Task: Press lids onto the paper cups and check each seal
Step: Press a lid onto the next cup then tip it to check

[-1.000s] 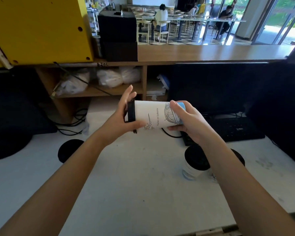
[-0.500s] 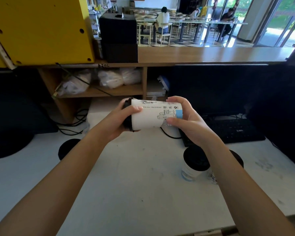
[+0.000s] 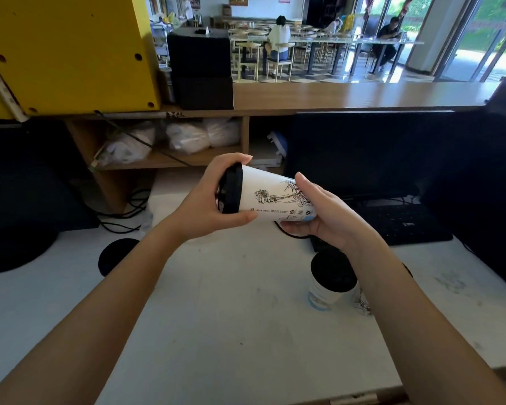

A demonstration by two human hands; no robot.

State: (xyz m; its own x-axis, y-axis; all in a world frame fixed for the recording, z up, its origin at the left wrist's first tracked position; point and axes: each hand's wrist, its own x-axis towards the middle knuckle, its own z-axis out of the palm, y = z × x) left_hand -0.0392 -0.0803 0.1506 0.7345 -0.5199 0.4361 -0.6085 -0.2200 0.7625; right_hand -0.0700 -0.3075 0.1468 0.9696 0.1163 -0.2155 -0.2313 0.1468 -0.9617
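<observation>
A white paper cup (image 3: 270,195) with a black line drawing lies on its side in the air, its black lid (image 3: 231,188) pointing left. My left hand (image 3: 208,204) grips the lid end, thumb under the rim and fingers over the top. My right hand (image 3: 319,213) holds the cup's base end. Below my right forearm a second lidded cup (image 3: 330,283) stands upright on the white table (image 3: 216,317). Another cup (image 3: 362,304) behind it is mostly hidden by my arm. A loose black lid (image 3: 116,255) lies flat on the table at the left.
A black keyboard (image 3: 400,223) and a dark monitor (image 3: 362,150) sit behind the cups. A round black stand base (image 3: 15,251) lies at far left, with cables (image 3: 126,211) near it. A wooden shelf (image 3: 173,159) holds plastic bags. A yellow box (image 3: 67,51) hangs above left.
The cup has been turned about its long axis between my hands, showing a different printed side. Its base end now tilts slightly down to the right.
</observation>
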